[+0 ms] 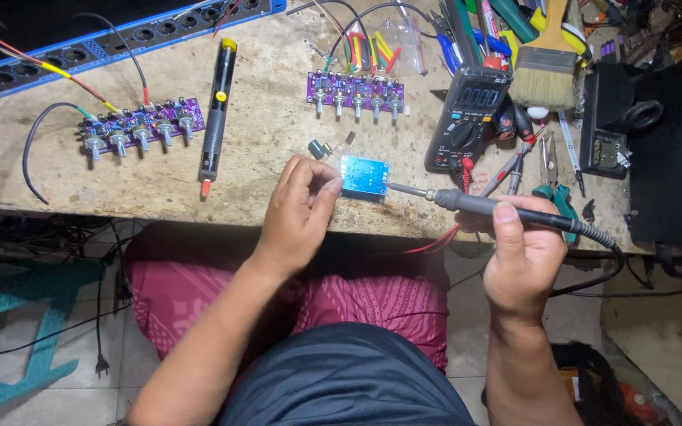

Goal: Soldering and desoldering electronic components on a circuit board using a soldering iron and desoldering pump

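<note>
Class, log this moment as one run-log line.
left hand: holds blue circuit board | right hand: holds soldering iron | tip at board edge

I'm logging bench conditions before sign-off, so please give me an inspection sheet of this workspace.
Surface: worn, stained wooden bench.
Job's things: small blue circuit board, soldering iron with its tip at the board's right edge.
Clutter: two purple knob boards, desoldering pump, multimeter, paintbrush, pliers, loose capacitors.
Hands: left hand pinches the blue board; right hand grips the iron's handle.
Cables: iron cord trails right; coloured wires run from the left purple board; meter leads by the meter.
Surroundings: tiled floor, teal chair to the left.
</note>
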